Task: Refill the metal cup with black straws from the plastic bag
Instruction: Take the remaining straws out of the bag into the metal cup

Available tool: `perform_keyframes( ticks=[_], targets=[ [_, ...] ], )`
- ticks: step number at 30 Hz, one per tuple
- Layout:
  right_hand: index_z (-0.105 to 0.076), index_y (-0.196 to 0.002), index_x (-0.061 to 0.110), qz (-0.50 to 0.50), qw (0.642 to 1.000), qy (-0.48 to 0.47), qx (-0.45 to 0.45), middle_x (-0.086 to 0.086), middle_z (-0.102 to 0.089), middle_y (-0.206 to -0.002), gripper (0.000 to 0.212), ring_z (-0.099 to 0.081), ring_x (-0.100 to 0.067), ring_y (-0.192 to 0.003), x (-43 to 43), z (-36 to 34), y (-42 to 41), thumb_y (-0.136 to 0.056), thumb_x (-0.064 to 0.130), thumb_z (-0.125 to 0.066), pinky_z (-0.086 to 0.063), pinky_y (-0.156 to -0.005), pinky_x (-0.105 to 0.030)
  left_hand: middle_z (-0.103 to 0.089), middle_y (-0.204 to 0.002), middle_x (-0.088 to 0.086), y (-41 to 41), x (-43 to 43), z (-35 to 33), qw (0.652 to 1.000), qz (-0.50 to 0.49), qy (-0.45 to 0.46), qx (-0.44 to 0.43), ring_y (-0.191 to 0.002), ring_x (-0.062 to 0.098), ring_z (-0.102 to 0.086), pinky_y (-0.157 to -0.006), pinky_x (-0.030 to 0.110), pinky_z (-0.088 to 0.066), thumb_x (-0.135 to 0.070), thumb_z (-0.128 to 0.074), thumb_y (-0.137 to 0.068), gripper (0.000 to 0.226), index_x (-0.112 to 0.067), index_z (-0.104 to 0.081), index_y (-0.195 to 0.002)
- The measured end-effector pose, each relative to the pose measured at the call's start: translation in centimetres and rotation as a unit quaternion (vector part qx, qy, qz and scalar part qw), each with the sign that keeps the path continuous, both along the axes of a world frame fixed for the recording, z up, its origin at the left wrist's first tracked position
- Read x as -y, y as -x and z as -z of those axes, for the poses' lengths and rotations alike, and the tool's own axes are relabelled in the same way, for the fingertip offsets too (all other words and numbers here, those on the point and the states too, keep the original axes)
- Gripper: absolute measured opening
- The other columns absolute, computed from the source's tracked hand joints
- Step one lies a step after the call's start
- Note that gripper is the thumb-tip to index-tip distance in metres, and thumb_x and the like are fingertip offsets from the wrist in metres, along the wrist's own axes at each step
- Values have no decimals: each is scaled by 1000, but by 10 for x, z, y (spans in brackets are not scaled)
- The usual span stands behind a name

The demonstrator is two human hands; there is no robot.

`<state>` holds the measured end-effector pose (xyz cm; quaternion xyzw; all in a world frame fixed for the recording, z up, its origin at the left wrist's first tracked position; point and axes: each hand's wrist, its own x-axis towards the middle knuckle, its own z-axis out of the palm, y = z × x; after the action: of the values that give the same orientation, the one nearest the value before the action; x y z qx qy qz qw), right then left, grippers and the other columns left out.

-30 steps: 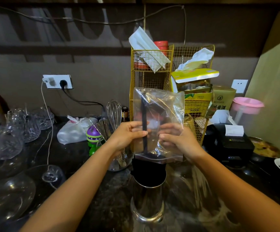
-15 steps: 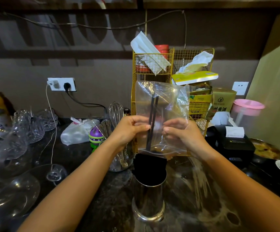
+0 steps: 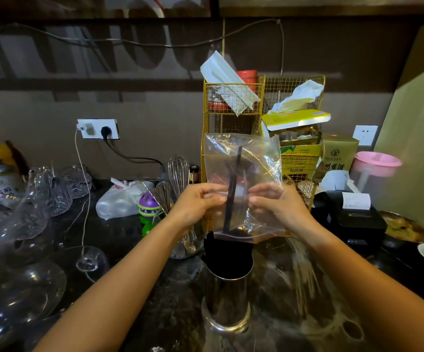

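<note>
A clear plastic bag is held upside down, its mouth just above the metal cup. My left hand pinches its left side and my right hand its right side. A black straw stands tilted inside the bag, its lower end near the mouth. Black straws fill the cup and stick out above its rim. The cup stands upright on the dark counter at centre.
A gold wire rack with boxes and tissues stands behind the bag. A jar with a whisk and spoons sits left of the cup. Glassware crowds the left counter. A black receipt printer and bowls are on the right.
The bag has dropped slightly and stays over the cup. Fewer straws show inside it: two half a second ago, one now.
</note>
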<state>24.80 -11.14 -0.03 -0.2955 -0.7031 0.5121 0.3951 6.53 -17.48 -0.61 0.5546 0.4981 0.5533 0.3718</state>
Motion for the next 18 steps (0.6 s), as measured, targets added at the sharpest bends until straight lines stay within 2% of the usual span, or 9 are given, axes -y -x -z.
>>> perform_keyframes(
  ticks=[3,6,10,13,15,18],
  targets=[
    [-65,-85,11,-1,1000,-2,-15,6,-69,-63,14,-62,1,-51,-1,-3,1,-75,0,-65,-51,-52,-10,-70,-86,-3,2,0,-3,1000,-5,1,0,-74,9,-69,-61,20,-57,-1,-58,-80,29,-29,-66,-81],
    [-64,-80,12,-4,999,4,-31,9,-69,-54,14,-61,1,-47,-2,-8,3,-75,-1,-64,-49,-48,-9,-71,-79,-8,2,-1,-9,1000,-4,3,2,-72,8,-69,-60,19,-56,-1,-57,-80,25,-24,-64,-86],
    [-64,-81,12,-8,999,-6,-36,1,-68,-69,15,-63,-3,-51,-2,-15,4,-75,-2,-64,-52,-52,-11,-70,-81,-4,2,-2,-16,1000,-9,2,-3,-70,7,-69,-59,18,-56,-1,-56,-81,23,-22,-63,-87],
    [-65,-76,16,-8,999,-13,-31,2,-68,-68,18,-63,-3,-51,-3,-21,4,-76,-2,-64,-51,-50,-11,-72,-76,-4,2,-1,-22,1000,-9,-1,4,-70,9,-70,-59,19,-56,2,-59,-78,25,-21,-65,-86],
    [-65,-72,21,-2,1000,-24,-20,3,-69,-67,21,-62,-4,-50,-3,-25,4,-75,1,-65,-52,-51,-12,-72,-77,-4,-1,-1,-23,1000,-4,0,-7,-74,11,-70,-65,22,-57,4,-61,-74,28,-21,-65,-87],
    [-66,-71,22,5,1000,-22,-16,5,-70,-66,21,-62,-11,-55,-4,-28,3,-75,2,-65,-53,-52,-16,-70,-91,4,-14,-3,-24,998,2,10,-62,-83,16,-68,-81,31,-54,2,-66,-71,31,-21,-64,-91]
  ],
)
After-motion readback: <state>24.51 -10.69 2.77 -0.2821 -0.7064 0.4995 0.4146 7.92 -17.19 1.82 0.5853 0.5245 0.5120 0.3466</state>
